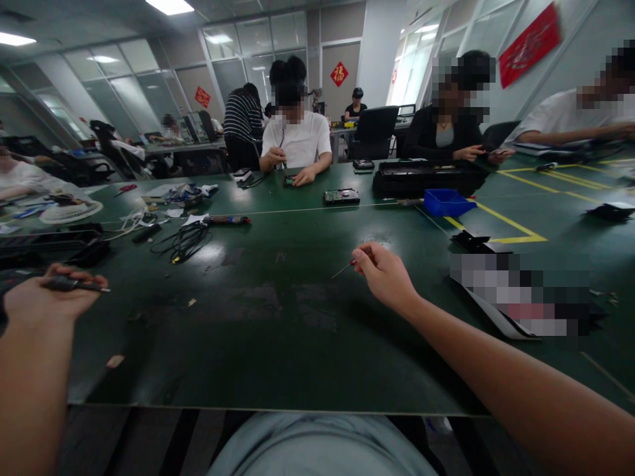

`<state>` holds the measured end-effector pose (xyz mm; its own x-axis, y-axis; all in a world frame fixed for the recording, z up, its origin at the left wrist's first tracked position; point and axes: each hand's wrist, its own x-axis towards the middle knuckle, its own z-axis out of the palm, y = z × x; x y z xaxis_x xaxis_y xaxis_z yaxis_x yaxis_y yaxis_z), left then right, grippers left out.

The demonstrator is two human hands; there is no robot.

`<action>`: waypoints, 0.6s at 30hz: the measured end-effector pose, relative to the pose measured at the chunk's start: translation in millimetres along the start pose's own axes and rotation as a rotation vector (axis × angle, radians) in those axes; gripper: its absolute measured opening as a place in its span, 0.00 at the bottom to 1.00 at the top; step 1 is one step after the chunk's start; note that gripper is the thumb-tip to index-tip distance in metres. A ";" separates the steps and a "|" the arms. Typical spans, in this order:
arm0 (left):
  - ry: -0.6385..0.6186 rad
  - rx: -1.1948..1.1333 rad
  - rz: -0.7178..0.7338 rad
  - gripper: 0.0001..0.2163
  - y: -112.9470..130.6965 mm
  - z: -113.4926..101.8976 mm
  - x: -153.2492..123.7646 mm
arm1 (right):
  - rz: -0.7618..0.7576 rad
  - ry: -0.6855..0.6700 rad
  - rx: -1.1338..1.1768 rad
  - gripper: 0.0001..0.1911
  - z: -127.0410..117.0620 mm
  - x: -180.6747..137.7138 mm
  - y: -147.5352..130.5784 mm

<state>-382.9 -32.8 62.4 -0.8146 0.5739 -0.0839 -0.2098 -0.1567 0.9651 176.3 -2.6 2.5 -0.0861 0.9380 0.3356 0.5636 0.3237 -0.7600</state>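
At the left edge of the table, my left hand [44, 297] is palm up with its fingers curled round a dark screwdriver [67, 283]. The short metal tip of this tool points right. Over the middle right of the table, my right hand [384, 271] pinches a thin screwdriver [342, 270]. Its slim metal shaft slants down to the left, and a bit of red handle shows at the fingers. The rest of that handle is hidden in my hand. Both hands are well apart, and neither tool touches another part.
The green table [238, 370] carries a corded electric screwdriver [225, 220], a hard drive [341, 196], a blue bin [446, 202] and a long black casing [429, 177]. At right lies a blurred-out sheet [520, 294]. Across the table a person [296, 135] works on a small board.
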 end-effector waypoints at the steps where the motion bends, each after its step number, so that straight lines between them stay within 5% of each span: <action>1: 0.017 -0.110 -0.066 0.10 -2.0 13.1 -8.0 | -0.003 0.004 0.000 0.15 0.3 0.0 0.6; 6: -0.234 -0.292 -0.206 0.07 -16.2 75.0 -55.8 | -0.012 0.007 0.010 0.14 0.9 0.1 2.2; 14: -0.725 -0.165 -0.333 0.11 -53.9 144.0 -132.8 | 0.007 -0.013 0.017 0.14 -0.2 -1.6 -1.0; 18: -0.928 -0.033 -0.267 0.14 -83.3 171.4 -173.1 | 0.017 -0.024 0.046 0.16 0.2 -2.0 1.1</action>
<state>-131.8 18.7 39.0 0.0111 0.9984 -0.0563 -0.3524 0.0566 0.9341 176.9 -4.1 0.9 -0.0968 0.9460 0.3094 0.5266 0.3124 -0.7906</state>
